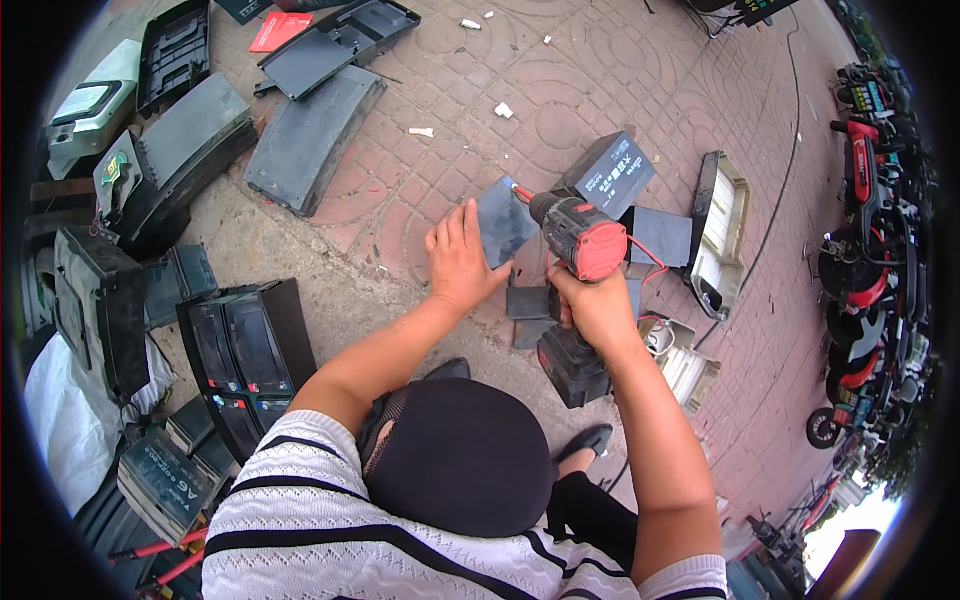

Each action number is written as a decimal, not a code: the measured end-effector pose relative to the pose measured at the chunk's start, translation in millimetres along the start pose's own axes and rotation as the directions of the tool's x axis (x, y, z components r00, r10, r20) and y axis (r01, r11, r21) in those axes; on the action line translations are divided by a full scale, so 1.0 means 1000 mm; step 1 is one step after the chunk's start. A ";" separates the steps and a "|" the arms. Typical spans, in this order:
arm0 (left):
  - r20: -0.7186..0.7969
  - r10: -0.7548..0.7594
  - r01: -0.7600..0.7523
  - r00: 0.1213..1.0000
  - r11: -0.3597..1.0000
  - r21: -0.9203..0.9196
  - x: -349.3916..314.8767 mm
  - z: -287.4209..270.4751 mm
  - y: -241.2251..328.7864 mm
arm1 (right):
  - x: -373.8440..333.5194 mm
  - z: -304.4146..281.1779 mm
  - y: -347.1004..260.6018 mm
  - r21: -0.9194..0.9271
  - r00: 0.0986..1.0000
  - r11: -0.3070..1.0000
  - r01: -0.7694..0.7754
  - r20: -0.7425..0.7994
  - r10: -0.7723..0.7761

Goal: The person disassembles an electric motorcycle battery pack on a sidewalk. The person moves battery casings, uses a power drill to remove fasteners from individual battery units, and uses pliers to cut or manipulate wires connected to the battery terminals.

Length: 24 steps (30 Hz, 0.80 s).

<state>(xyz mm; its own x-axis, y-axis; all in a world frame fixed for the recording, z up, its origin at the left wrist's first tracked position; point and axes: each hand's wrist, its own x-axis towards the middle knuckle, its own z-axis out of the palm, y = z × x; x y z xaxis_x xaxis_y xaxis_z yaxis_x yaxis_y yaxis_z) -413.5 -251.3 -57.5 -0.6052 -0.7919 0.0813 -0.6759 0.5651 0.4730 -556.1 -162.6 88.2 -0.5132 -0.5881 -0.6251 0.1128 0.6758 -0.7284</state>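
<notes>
My right hand (600,308) is wrapped round the grip of a red and black cordless drill (585,237), its battery pack (573,368) below. The drill points away from me, and its bit is at the far right corner of a flat grey panel (503,228). Whether the bit touches a screw there cannot be made out. My left hand (460,258) is open along the panel's left side, fingers spread and thumb by its near edge. Small dark blocks (528,303) lie just nearer to me. Right behind the drill stands a grey box-shaped battery (607,177).
Right of the drill lie a dirty white casing (718,235) and a red wire (650,255). On the left are a black case of batteries (250,345), a long grey cover (315,140) and a white sack (75,420). Parked scooters (865,260) line the far right.
</notes>
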 end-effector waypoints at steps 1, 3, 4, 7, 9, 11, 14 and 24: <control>-0.006 0.002 -0.002 1.000 1.000 -0.009 0.001 0.000 0.001 | 0.001 -0.001 0.000 -0.001 1.000 1.000 -0.007 -0.002 0.007; -0.007 0.008 -0.008 1.000 1.000 -0.029 0.000 -0.001 0.002 | 0.003 -0.004 -0.003 -0.002 1.000 1.000 -0.008 -0.006 0.008; -0.009 0.012 -0.012 1.000 0.999 -0.047 0.001 -0.001 0.002 | 0.003 -0.005 -0.008 -0.013 1.000 1.000 -0.025 0.014 0.025; 0.026 -0.012 0.013 1.000 0.999 -0.034 0.000 -0.002 0.001 | 0.011 -0.015 -0.026 -0.052 0.994 0.995 -0.087 0.068 0.090; 0.028 -0.017 0.018 0.999 0.999 -0.032 0.000 -0.004 0.001 | 0.019 -0.023 -0.042 -0.117 0.984 0.986 -0.118 0.121 0.132; 0.033 -0.024 0.025 0.999 0.999 -0.039 -0.001 -0.002 0.002 | 0.027 -0.028 -0.057 -0.216 0.976 0.967 -0.135 0.141 0.167; 0.032 -0.028 0.029 0.999 0.999 -0.046 0.000 0.000 0.002 | 0.037 -0.033 -0.072 -0.335 0.968 0.934 -0.121 0.168 0.186; -0.009 -0.013 0.012 1.000 0.998 -0.066 -0.002 0.000 0.000 | 0.042 -0.026 -0.109 -0.516 0.941 0.853 -0.076 0.246 0.232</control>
<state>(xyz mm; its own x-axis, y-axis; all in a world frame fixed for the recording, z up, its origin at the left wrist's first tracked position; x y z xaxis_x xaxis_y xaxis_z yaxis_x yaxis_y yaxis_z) -412.7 -249.4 -57.9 -0.5926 -0.8011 0.0834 -0.6541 0.5391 0.5305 -612.0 -250.0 148.6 -0.2473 -0.5057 -0.8265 -0.3034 0.8505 -0.4296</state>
